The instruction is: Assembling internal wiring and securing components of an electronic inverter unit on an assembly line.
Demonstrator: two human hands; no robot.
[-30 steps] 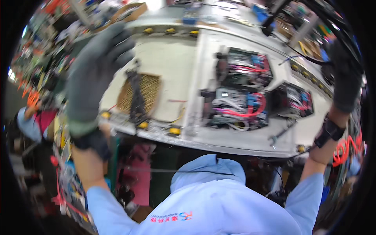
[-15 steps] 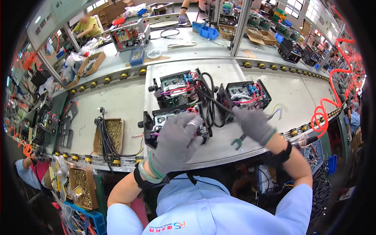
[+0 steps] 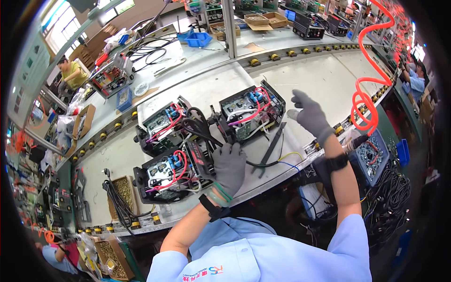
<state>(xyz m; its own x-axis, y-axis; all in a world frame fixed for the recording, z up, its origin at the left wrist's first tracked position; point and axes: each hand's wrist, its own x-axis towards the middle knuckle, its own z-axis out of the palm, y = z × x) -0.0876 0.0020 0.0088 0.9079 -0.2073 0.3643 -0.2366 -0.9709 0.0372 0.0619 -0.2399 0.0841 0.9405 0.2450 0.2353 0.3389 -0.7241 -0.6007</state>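
Note:
Three black-cased units with exposed circuit boards and red and white wires stand before me: a front left unit [image 3: 167,175], a back left unit [image 3: 164,123] and a right unit [image 3: 251,110]. My left hand [image 3: 229,170], in a grey glove, is closed over a black cable [image 3: 265,164] beside the front left unit; its fingertips are partly hidden. The cable's far end splits into yellow and blue wires. My right hand [image 3: 311,117], also gloved, is held up to the right of the right unit, fingers apart and holding nothing. A dark open-ended wrench [image 3: 271,149] lies between the hands.
At the left, a coiled black cable [image 3: 117,202] lies by a box of brass-coloured parts [image 3: 123,190]. A red coiled air hose [image 3: 364,101] hangs at the right, above a bin of screws [image 3: 373,157]. Rollers [image 3: 275,57] line the bench; other people work farther off.
My left hand has moved right, off the front left unit and onto the cable. My right hand has let go near the right unit and moved right. The view has turned.

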